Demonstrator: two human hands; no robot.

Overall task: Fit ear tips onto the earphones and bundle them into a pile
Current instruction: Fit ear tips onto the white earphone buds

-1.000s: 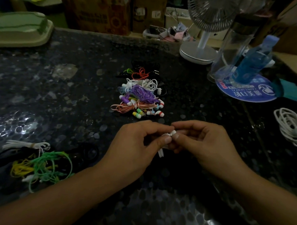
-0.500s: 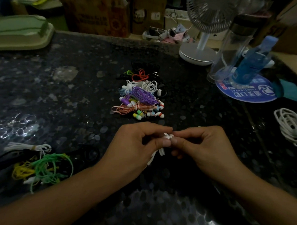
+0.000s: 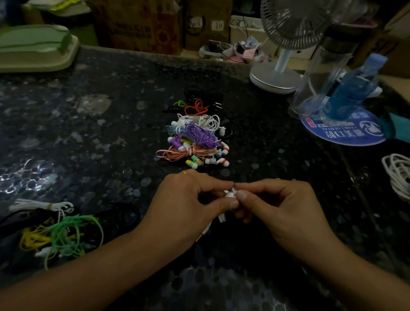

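**Tip-fitting in hand, bundling not yet begun**

I have a white earphone (image 3: 230, 193) pinched between both hands, low in the middle of the view, above the dark table (image 3: 104, 136). My left hand (image 3: 190, 207) holds it with thumb and forefinger curled in tight; my right hand (image 3: 279, 206) meets it from the other side, its thumb and forefinger closed on the same small white piece. I judge this to be the fitting step: one hand steadies the bud while the other presses a tip on.

Next, I think, calls for a firm push until the tip seats, then winding the cord and laying the set on the pile (image 3: 195, 141) of coloured earphones just beyond my hands. A loose tangle (image 3: 59, 232) of green and yellow cords lies to my left, seemingly still to do.

The tip itself I cannot make out; fingers cover most of the bud, and the light is poor. Only a short white stub shows below my left thumb, so where the cord runs is unclear. White cable (image 3: 405, 182) at the right is cut off by the edge.
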